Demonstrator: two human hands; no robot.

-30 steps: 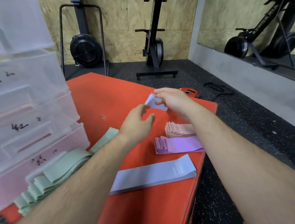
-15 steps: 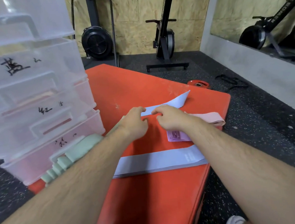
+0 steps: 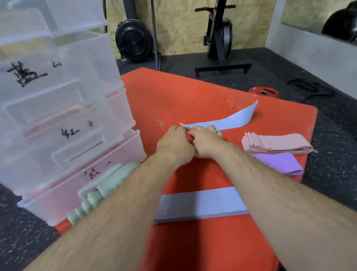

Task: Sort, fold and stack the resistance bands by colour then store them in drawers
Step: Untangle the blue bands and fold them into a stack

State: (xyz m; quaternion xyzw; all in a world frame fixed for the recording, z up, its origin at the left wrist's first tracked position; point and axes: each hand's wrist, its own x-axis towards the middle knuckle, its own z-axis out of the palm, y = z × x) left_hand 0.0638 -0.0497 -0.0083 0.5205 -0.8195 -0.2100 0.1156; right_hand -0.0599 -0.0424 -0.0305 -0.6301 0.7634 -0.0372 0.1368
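Left grip (image 3: 173, 141) and right grip (image 3: 207, 142) side by side, both pinching left end of blue band (image 3: 229, 121). Long axis runs right; free end lifts off mat (image 3: 168, 92).

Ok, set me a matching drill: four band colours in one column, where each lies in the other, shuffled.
1 green bands
2 pink bands
3 purple bands
4 loose blue band

A near pile at the mat's right edge
B one end pinched by left hand and right hand
C in front of the bottom drawer
D far pile at the mat's right edge

Pairs: 1-C, 2-D, 3-A, 4-B
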